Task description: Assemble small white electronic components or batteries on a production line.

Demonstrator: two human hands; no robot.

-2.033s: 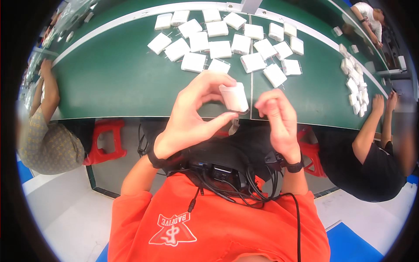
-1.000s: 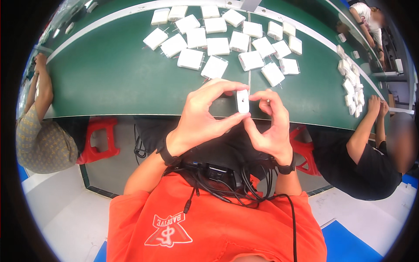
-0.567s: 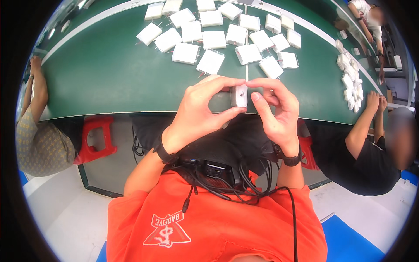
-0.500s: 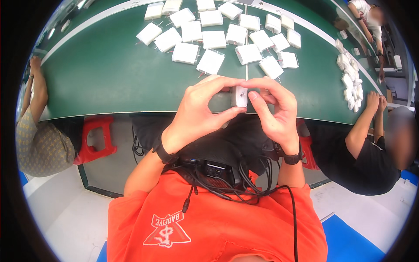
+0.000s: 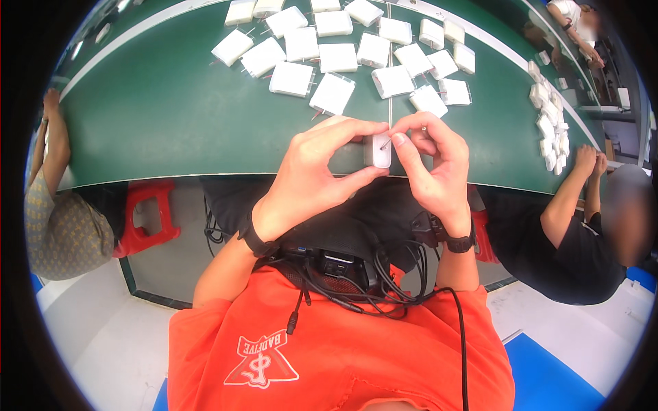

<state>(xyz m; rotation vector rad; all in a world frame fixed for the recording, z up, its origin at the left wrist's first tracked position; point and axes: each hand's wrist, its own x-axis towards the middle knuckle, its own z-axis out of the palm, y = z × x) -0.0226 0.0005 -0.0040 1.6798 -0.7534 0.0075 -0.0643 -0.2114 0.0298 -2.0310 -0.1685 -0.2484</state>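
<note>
Over the near edge of the table, my left hand (image 5: 308, 164) grips a small white block-shaped housing (image 5: 379, 159) between thumb and fingers, its narrow end facing right. A short thin wire (image 5: 384, 146) stands out from a hole in that end. The thumb and forefinger of my right hand (image 5: 439, 164) are pinched together on this wire, just off the block. A small pale tip shows between the right fingers, too small to name. Beyond my hands, several similar white blocks (image 5: 332, 94) with clear edges and thin wires lie scattered.
The green table (image 5: 171, 130) curves across in front of me, with a thin seam running away from me. More white blocks (image 5: 546, 127) are heaped at the right, near a co-worker's hands (image 5: 591, 159). Another person's arm (image 5: 58, 140) rests at the left edge. Black cables (image 5: 404, 274) hang at my lap.
My right thumb and forefinger have closed together on the wire at the block's end; before, the forefinger reached to the block's top edge. My left hand keeps its grip.
</note>
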